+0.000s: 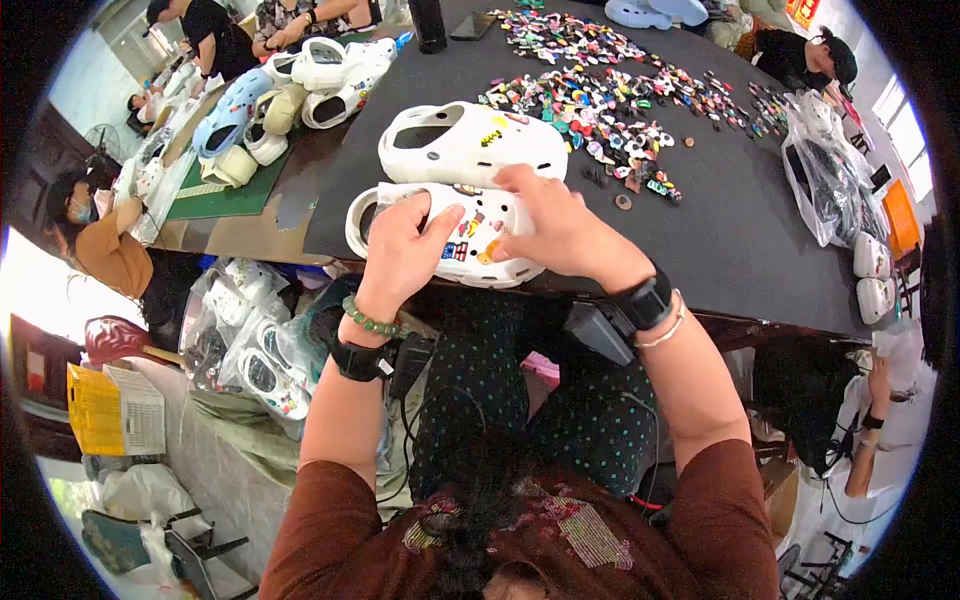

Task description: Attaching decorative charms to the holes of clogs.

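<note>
A white foam clog (462, 265) with colourful charms on its upper lies sideways at the near table edge, toe to the right. My left hand (402, 245) grips it by the foot opening, thumb stretched along the upper. Around the toe curves my right hand (560, 228), its thumb by an orange charm (490, 252) and its index finger at the far side. Whether a loose charm sits under the right fingers is hidden. Just beyond lies a second white clog (540, 150), bearing a few charms, one of them yellow and black (491, 137).
Many loose shoe charms (610, 110) spread over the dark tabletop (710, 240). Decorated clogs (232, 112) stand at the far left by a green mat (225, 200). A clear bag of shoes (835, 180) lies at the right edge. Other people work around; a yellow crate (98, 410) is on the floor.
</note>
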Motion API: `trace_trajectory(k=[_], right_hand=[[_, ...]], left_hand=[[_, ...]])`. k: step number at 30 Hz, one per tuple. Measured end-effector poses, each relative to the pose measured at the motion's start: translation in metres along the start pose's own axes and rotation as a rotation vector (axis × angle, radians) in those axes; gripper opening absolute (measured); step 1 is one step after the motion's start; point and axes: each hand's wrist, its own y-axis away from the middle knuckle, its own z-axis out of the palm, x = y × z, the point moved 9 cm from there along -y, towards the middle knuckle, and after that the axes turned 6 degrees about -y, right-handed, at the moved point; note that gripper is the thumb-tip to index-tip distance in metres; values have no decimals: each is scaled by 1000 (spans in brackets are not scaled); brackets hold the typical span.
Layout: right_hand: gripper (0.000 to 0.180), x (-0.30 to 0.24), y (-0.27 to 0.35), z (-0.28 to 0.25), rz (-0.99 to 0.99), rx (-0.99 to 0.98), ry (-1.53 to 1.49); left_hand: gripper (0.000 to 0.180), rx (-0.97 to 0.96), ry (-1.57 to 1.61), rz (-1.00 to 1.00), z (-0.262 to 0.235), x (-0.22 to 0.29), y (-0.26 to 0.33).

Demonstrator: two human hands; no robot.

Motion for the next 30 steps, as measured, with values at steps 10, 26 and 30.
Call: trace_trajectory(k=[10,26,30], right_hand=[[49,61,70,-43,-232,297,-52],[14,192,55,-147,25,492,75],[16,183,12,-153,-63,489,142]], left_hand=[[28,25,-282,-45,0,14,-32],[51,-25,-761,-113,27,28,-107],[45,-85,-710,-156,29,4,-114]])
